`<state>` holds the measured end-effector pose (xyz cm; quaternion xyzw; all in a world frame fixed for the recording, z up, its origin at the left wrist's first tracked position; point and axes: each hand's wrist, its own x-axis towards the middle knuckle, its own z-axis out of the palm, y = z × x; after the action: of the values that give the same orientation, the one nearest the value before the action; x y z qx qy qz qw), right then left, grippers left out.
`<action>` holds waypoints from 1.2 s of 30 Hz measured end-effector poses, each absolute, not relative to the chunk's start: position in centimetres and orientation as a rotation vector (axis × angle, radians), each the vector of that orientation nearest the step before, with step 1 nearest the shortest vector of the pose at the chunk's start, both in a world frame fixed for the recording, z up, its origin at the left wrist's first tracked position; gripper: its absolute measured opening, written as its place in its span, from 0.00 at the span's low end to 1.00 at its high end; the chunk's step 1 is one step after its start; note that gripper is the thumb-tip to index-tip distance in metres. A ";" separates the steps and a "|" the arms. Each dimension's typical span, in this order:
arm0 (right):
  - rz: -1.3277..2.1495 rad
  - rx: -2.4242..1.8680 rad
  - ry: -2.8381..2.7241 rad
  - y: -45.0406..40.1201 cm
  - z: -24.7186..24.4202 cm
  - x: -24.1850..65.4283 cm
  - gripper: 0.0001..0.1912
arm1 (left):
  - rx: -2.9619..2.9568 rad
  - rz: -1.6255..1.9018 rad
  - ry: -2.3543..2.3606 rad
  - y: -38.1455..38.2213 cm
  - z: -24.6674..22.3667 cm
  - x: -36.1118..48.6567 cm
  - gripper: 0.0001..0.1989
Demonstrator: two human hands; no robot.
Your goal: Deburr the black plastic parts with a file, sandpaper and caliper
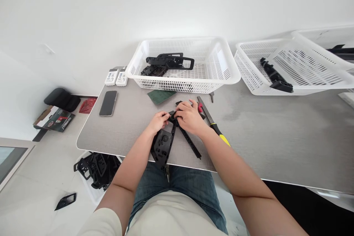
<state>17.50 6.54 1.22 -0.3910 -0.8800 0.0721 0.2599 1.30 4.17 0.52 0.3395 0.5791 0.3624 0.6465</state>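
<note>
A black plastic panel [162, 146] with a frame-like opening at its upper end lies tilted across the table's front edge. My left hand [159, 121] is closed on the upper left of this panel, thumb and fingers pinched at its rim. Curled over the panel's top end is my right hand [190, 117], its fingertips against a small dark piece that they partly hide. A slim black strip [189, 141] runs from under my right hand towards the table's front edge. Right of that hand lies a flat file [206, 110] with a black and yellow handle, beside a small red item [200, 107].
Black parts lie in a white basket [182, 85] at the back and in another basket [256, 81] to the right. A green sheet [160, 96], a phone [108, 103] and two white bottles [112, 77] are on the table. Below left stands a bin of black parts [98, 167].
</note>
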 end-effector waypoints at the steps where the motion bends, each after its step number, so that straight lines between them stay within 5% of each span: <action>1: 0.186 -1.093 -2.384 6.6 1.2 17.5 0.15 | 0.776 0.831 1.316 4.2 0.6 1.3 0.07; 24: 0.091 -1.059 -2.104 6.8 2.0 19.1 0.14 | 0.776 0.839 1.150 4.0 0.9 1.1 0.11; 29: 0.114 -1.026 -2.181 6.7 1.8 18.5 0.15 | 0.670 0.877 0.939 4.0 1.1 1.0 0.19; 36: 0.129 -1.043 -2.232 6.5 1.9 18.1 0.17 | 0.701 0.848 0.900 3.9 0.7 0.7 0.16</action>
<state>18.07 6.51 1.92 -0.3989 -0.8538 0.0495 0.3308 0.70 3.95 0.74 0.3219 0.4128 0.3894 0.7578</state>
